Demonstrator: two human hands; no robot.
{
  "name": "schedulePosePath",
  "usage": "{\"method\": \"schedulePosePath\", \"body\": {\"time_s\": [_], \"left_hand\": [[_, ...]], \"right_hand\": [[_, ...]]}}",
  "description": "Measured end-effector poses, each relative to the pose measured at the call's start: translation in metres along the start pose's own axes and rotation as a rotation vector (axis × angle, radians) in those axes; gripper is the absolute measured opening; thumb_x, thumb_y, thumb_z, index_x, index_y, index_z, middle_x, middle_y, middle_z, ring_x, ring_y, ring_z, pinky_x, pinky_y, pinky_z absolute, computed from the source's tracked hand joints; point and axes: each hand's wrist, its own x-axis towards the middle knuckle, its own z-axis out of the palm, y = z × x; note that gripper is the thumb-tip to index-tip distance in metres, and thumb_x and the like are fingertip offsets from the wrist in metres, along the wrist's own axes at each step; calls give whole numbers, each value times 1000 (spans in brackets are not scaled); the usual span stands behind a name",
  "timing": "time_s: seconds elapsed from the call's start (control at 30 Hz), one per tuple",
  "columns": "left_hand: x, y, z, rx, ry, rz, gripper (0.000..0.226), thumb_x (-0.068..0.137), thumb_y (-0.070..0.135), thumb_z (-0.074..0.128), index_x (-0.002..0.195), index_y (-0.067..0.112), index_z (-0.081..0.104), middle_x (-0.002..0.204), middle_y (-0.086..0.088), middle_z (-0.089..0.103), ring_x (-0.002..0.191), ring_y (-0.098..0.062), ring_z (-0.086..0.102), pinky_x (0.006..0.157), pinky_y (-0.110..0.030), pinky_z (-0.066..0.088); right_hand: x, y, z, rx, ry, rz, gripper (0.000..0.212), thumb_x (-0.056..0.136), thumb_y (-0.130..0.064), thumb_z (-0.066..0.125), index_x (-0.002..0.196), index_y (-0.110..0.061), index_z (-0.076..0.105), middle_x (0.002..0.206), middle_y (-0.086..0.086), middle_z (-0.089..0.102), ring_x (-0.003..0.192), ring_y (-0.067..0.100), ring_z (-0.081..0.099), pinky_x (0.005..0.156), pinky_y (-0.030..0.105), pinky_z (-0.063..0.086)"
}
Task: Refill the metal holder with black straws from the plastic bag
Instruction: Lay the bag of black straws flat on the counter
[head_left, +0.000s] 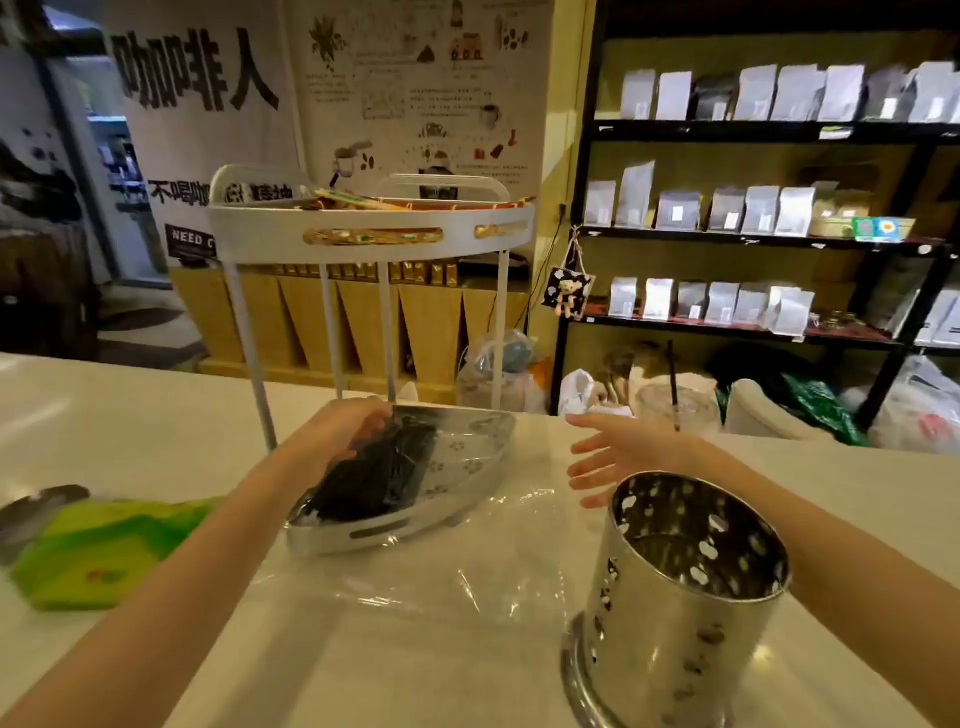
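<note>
We note the left hand (349, 427) clamped on the far end of a bundle of black straws (375, 475) wrapped in a clear plastic bag (441, 561). The bundle lies in the lower tray (457, 457) of a white two-tier rack (374, 234), and the bag's loose end spreads over the white table (130, 415). The right hand (621, 457) hovers just right of the tray, fingers spread, holding nothing. The perforated metal holder (680, 597) stands upright and empty at near right. A green item (98, 551) lies at left.
</note>
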Motion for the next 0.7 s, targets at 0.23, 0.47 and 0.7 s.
{"method": "schedulePosePath", "body": {"time_s": [0.23, 0.47, 0.7], "left_hand": [[14, -22, -10, 116, 24, -172, 46, 82, 35, 57, 119, 9, 50, 123, -12, 53, 116, -35, 47, 97, -44, 37], [14, -33, -17, 211, -46, -196, 50, 75, 29, 67, 116, 7, 49, 115, -20, 58, 104, -36, 56, 92, -47, 47], [7, -21, -18, -169, -39, -203, 40, 74, 12, 67, 110, -2, 54, 90, -20, 62, 78, -28, 60, 65, -34, 52]], "right_hand": [[17, 28, 22, -71, -172, 135, 25, 87, -26, 59, 103, -7, 59, 81, 11, 76, 75, 24, 73, 72, 36, 59], [10, 20, 17, -144, -237, -87, 32, 89, 4, 51, 113, -16, 58, 90, 2, 76, 86, 17, 71, 70, 25, 58], [-6, -18, 14, -36, -212, -148, 28, 91, 0, 50, 112, -18, 56, 96, 10, 73, 78, 18, 73, 60, 25, 60]]}}
